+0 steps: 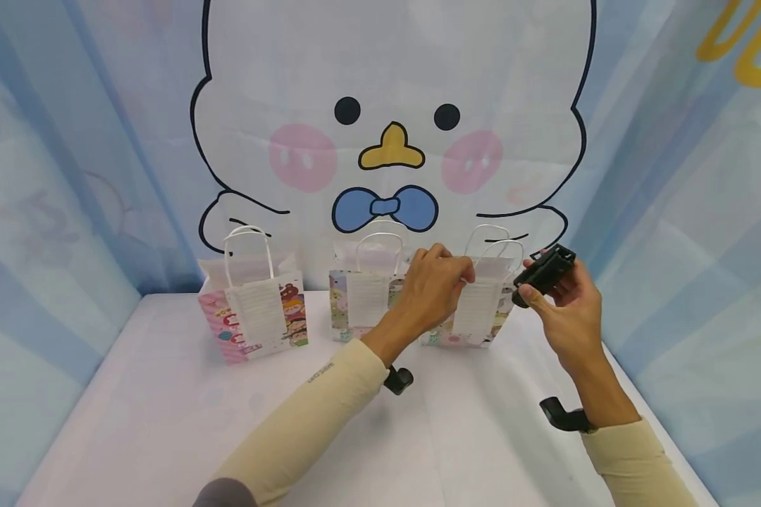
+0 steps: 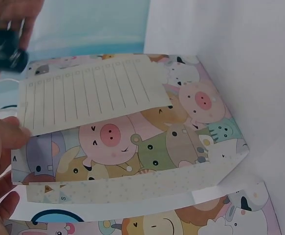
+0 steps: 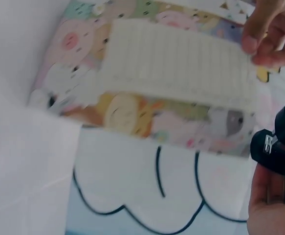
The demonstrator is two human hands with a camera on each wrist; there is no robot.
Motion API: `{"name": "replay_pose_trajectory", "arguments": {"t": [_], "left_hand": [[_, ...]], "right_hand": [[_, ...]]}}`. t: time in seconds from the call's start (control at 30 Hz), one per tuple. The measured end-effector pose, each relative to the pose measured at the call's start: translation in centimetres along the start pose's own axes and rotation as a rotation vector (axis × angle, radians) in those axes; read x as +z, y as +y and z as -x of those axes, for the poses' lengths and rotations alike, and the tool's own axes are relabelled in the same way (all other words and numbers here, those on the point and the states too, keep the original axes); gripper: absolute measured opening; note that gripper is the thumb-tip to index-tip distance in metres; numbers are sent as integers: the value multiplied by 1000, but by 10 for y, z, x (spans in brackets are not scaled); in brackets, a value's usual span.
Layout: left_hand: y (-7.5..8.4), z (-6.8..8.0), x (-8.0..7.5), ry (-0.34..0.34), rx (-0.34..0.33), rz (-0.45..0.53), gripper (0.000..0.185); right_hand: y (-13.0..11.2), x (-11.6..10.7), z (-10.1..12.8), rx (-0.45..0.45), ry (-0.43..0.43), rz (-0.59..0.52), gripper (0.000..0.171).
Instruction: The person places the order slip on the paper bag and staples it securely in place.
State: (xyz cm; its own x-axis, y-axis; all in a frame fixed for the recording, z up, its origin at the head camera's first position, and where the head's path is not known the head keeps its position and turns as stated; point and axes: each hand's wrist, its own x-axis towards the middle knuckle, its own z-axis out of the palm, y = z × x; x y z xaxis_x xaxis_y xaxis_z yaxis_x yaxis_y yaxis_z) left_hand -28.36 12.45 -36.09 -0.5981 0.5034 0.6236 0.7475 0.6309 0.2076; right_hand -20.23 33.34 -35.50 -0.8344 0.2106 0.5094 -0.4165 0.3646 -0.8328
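a small, light, rigid black clip [image 1: 544, 273] is pinched by the right hand [image 1: 567, 310] beside the right bag [image 1: 482, 310], whose thin, easily creased paper top is pinched by the left hand [image 1: 432, 289].

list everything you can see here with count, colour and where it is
gift bags: 3, cartoon-printed with white handles and lined white paper on the front, in a row at the back of the table
black stapler-like tool: 1, black, held beside the right bag
table: 1, white, under the bags
backdrop: 1, pale blue with a white cartoon figure, yellow beak, blue bow tie, behind the bags
wrist cameras: 2, black, one on each wrist
left hand: pinches the top of the right bag
right hand: grips the black tool
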Motion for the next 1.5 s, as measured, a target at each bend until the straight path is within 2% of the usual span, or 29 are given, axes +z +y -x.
{"name": "replay_pose_trajectory", "arguments": {"t": [0.1, 0.3, 0.5, 0.7, 0.93, 1.03, 1.2, 1.37, 1.5], "left_hand": [[0, -1, 0, 11, 2, -8, 9], [2, -1, 2, 6, 3, -10, 9], [3, -2, 4, -5, -1, -11, 9], [5, -3, 4, -9, -2, -28, 10], [5, -3, 4, 0, 0, -28, 9], [5, -3, 4, 25, 9, -40, 8], [8, -1, 0, 114, 39, -68, 8], [15, 11, -11, 168, 64, -69, 12], [20, 31, -22, 135, 74, -73, 19]], "right_hand": [[10, -17, 12, 41, 3, 163, 61], [39, -41, 37, 139, -82, 499, 68], [57, -56, 59, 201, -167, 707, 86], [69, -59, 74, 247, -256, 812, 89], [82, -65, 84, 239, -350, 899, 88], [84, -67, 86, 234, -370, 925, 88], [87, -68, 89, 231, -383, 961, 86], [90, -67, 92, 240, -415, 968, 88], [92, -66, 95, 267, -439, 982, 91]]}}
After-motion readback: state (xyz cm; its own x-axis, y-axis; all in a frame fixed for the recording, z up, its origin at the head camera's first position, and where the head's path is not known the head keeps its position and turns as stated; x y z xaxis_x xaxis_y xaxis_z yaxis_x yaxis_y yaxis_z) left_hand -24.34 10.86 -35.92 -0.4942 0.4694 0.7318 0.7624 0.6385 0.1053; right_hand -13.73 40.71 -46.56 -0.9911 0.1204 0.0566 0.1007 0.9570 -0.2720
